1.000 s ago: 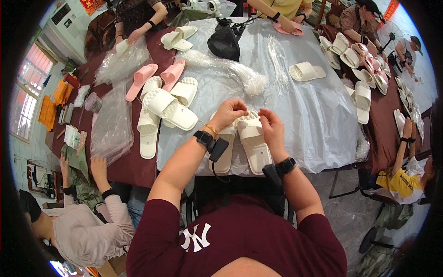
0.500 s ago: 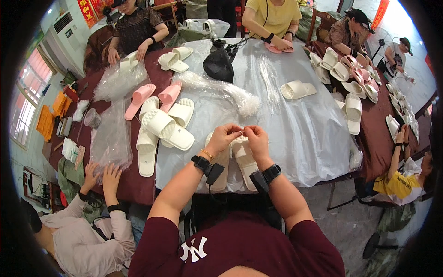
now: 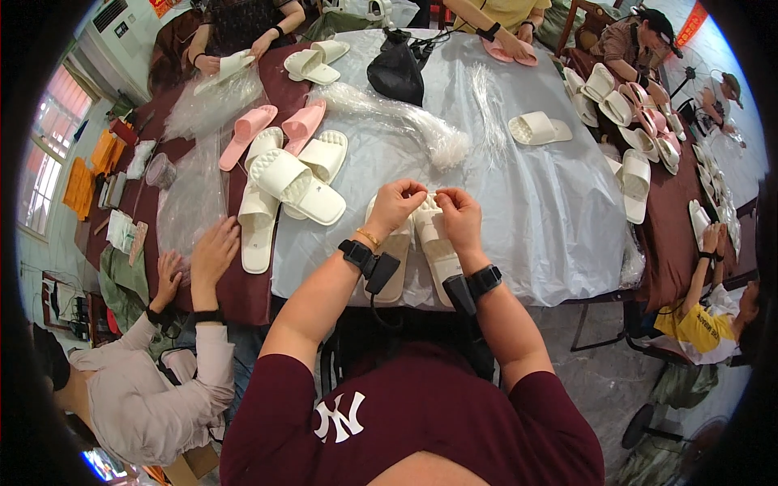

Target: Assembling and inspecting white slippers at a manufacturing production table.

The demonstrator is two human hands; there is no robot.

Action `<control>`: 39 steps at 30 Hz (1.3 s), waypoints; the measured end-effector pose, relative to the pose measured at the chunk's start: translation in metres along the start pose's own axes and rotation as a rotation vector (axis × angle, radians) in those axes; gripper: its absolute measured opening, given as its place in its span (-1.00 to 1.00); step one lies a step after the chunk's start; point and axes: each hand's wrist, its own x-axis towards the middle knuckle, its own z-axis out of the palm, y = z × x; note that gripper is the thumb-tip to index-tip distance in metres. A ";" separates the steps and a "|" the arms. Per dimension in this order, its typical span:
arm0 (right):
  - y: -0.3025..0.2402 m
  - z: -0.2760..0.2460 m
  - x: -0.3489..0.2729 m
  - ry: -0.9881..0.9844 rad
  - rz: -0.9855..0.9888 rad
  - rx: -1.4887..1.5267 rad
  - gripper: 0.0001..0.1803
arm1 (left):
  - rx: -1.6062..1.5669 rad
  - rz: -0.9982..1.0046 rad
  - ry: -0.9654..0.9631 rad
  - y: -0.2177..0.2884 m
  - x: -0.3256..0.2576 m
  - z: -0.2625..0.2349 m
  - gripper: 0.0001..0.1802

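Observation:
My left hand [image 3: 395, 204] and my right hand [image 3: 460, 217] are raised close together at the near edge of the table, thumbs and fingertips pinched. Anything between the fingertips is too small to name. Under them lies a pair of pale slippers, the left slipper [image 3: 394, 263] and the right slipper [image 3: 438, 253], toes partly covered by my hands. To the left, white slippers [image 3: 297, 188] are piled crosswise, with a pink slipper [image 3: 305, 125] behind and another pink slipper [image 3: 249, 134] beside it.
Clear plastic bags [image 3: 405, 121], a bundle of thin clear strips [image 3: 488, 105], a black pouch [image 3: 395, 74] and a lone white slipper [image 3: 538, 129] lie farther back on the grey sheet [image 3: 543, 219]. A co-worker's hand [image 3: 215, 253] is at left; more people work around the table.
The view has tilted, so the table sits higher in the picture. My hands stay pinched above the pair. At left, a co-worker's hand has moved toward the piled slippers.

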 end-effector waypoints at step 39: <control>-0.007 0.003 -0.003 -0.024 -0.092 -0.296 -0.86 | 0.176 0.010 -0.058 0.003 -0.002 0.003 -0.81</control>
